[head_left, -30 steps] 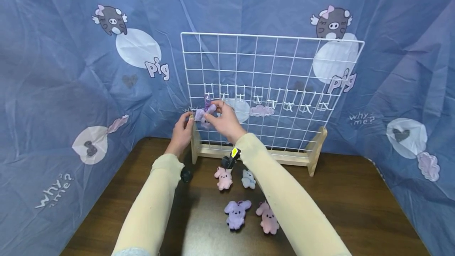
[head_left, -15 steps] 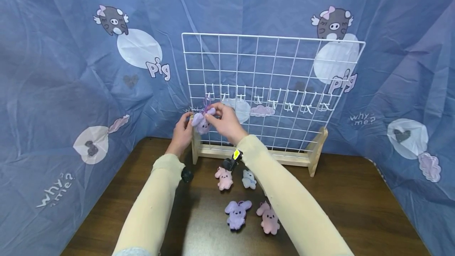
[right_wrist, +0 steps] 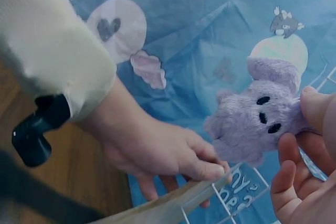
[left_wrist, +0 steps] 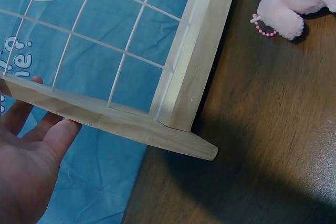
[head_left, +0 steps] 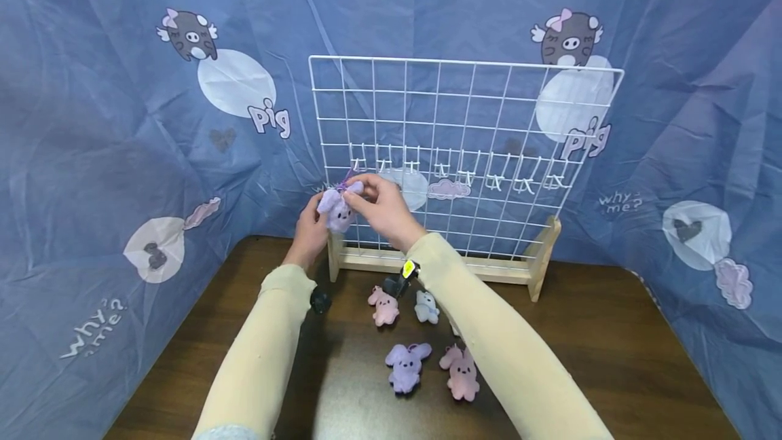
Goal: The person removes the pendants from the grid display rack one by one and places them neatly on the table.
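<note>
My right hand point(head_left: 387, 212) pinches a light purple plush dog keychain point(head_left: 339, 212) by an ear, close in front of the lower left of a white wire grid rack point(head_left: 421, 94). In the right wrist view the plush point(right_wrist: 257, 116) hangs sideways with its dark eyes and nose showing. A purple cord or chain rises from its head toward the leftmost hook point(head_left: 357, 165). My left hand point(head_left: 308, 233) grips the rack's left wooden post point(left_wrist: 105, 121), thumb and fingers on either side of it; the plush partly covers its fingertips in the head view.
Several more hooks point(head_left: 467, 177) line the grid to the right. On the brown table point(head_left: 586, 358) lie a pink plush point(head_left: 383, 307), a grey-blue plush point(head_left: 426, 307), another purple plush point(head_left: 405, 369) and another pink plush point(head_left: 462, 377). A printed blue cloth point(head_left: 122, 155) surrounds the table.
My right hand has shifted a little left with the purple plush, which has moved left and slightly down, now overlapping my left fingertips. The left hand stays on the post.
</note>
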### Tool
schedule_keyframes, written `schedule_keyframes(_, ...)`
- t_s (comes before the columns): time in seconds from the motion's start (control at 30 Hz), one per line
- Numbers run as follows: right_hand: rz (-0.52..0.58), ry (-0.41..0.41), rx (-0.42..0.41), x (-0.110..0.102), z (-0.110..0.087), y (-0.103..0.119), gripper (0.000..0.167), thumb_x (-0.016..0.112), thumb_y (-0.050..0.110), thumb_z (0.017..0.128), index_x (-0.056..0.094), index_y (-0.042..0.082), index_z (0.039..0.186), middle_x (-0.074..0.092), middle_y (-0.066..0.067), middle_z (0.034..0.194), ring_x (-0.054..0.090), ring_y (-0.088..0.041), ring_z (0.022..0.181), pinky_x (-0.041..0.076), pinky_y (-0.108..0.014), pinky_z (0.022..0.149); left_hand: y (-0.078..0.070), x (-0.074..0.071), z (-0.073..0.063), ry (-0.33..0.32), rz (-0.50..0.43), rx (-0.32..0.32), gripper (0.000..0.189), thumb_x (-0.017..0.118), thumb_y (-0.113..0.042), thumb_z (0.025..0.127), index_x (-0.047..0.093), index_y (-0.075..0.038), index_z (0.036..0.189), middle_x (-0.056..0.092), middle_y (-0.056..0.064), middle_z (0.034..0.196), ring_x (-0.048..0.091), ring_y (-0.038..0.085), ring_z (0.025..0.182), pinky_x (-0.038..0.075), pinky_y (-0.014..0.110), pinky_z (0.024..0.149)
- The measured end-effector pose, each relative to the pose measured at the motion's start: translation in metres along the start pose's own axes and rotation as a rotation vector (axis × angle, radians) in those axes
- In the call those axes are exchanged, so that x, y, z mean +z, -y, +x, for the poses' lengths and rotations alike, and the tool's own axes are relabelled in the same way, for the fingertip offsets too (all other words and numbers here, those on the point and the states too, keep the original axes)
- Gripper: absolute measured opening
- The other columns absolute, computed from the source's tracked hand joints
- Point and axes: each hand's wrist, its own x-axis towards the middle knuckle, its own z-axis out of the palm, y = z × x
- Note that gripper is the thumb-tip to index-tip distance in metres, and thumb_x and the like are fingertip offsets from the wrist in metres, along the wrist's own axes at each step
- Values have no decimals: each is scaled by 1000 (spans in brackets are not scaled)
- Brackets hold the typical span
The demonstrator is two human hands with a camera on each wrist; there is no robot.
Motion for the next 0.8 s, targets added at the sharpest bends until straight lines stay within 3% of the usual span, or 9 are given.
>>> schedule_keyframes(0.2,33,33,25,3,-4,4,25,64,7,105,63,-4,128,74,-20,121,68,-14,96,56,-29,86,1,-1,-2,-4,-7,18,45,50,-8,108,46,-7,154,53,21,151,50,34,135,40,52,114)
schedule_keyframes(0.23,37,40,29,4,-5,4,25,64,8,105,63,-4,128,73,-20,120,67,-13,95,57,-33,88,2,-1,-2,-4,-12,18,46,51,-6,107,47,-7,153,54,21,150,50,34,134,40,52,114)
schedule_keyframes(0.43,41,71,30,3,-14,8,23,63,7,106,63,-3,127,73,-22,119,67,-15,96,57,-35,89,4,0,-1,-20,-14,23,49,63,-6,102,51,-7,149,58,23,143,54,33,124,42,49,108)
schedule_keyframes(0.57,48,84,28,0,-19,10,23,63,7,106,63,-3,126,73,-20,119,68,-15,99,57,-28,87,3,1,-2,-24,-29,37,54,67,0,97,51,-6,148,60,24,138,55,31,117,45,40,101)
schedule_keyframes(0.7,44,86,22,-3,-25,9,22,64,8,105,64,-2,125,74,-17,111,66,-15,92,56,-29,82,1,1,-3,-15,-55,34,62,61,14,92,49,-5,149,61,26,136,57,27,113,47,27,91)
schedule_keyframes(0.8,32,88,20,-6,-30,7,22,65,8,105,65,-2,125,74,-16,107,66,-15,87,56,-31,79,1,1,-3,-20,-38,21,51,57,9,101,50,-6,149,64,28,131,60,27,108,49,23,84)
